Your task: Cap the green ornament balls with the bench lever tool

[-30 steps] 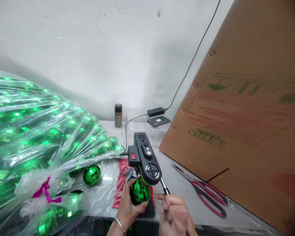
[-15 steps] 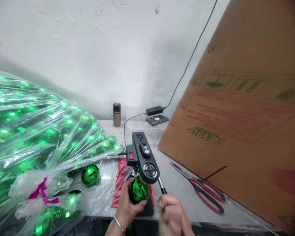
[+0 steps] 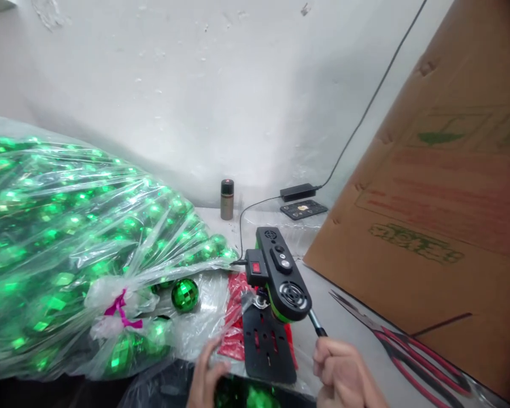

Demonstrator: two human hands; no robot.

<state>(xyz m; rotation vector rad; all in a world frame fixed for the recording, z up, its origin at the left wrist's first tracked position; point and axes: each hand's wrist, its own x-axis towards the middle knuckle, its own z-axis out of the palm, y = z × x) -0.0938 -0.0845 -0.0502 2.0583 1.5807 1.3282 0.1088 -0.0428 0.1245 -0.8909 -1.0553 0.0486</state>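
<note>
A small black and green press machine (image 3: 280, 277) stands on its black slotted base plate (image 3: 267, 348). My right hand (image 3: 344, 377) is closed around the end of the machine's lever handle (image 3: 317, 324). My left hand (image 3: 206, 379) is low at the table's front edge, blurred, fingers apart, beside a green faceted ball (image 3: 257, 396) at the bottom edge. I cannot tell whether it touches the ball. The base plate under the machine head is bare. Another loose green ball (image 3: 185, 294) lies on plastic to the left.
A big clear plastic bag (image 3: 68, 243) full of green balls, tied with a purple ribbon (image 3: 119, 310), fills the left. A large cardboard sheet (image 3: 442, 215) leans at the right, red scissors (image 3: 412, 357) below it. A small can (image 3: 226, 199), power adapter (image 3: 298, 192) and flat black device (image 3: 304, 209) sit by the wall.
The green ball has left the machine's base plate and is now down at the bottom edge with my left hand. The view shifted left. My right hand stays on the lever.
</note>
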